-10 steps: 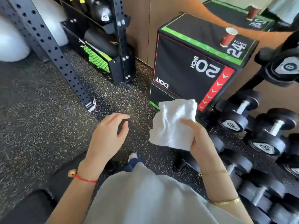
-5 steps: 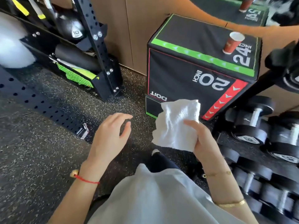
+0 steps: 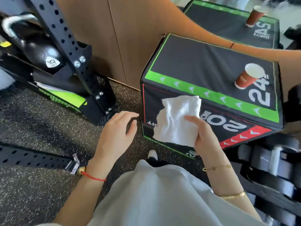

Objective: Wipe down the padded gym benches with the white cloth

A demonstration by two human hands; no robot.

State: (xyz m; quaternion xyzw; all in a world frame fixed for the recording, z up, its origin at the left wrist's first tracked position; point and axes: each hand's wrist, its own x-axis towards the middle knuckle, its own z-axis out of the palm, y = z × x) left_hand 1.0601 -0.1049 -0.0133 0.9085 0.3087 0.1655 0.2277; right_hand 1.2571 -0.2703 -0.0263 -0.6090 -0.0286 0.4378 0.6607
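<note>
The white cloth hangs crumpled in my right hand, whose thumb and fingers grip its lower right corner. It is held in the air in front of the black padded plyo box, just below the box's green stripe. My left hand hovers over the floor to the left of the cloth, fingers relaxed and holding nothing. No padded gym bench is in view.
A red paper cup stands on the box's top right. A black perforated rack with a kettlebell is at left; its floor beam runs at lower left. Dumbbells fill the right. Wood-panelled wall behind.
The view has moved closer to the plyo box and turned right. Both hands keep their pose; the cloth now lies in front of the box's front face.
</note>
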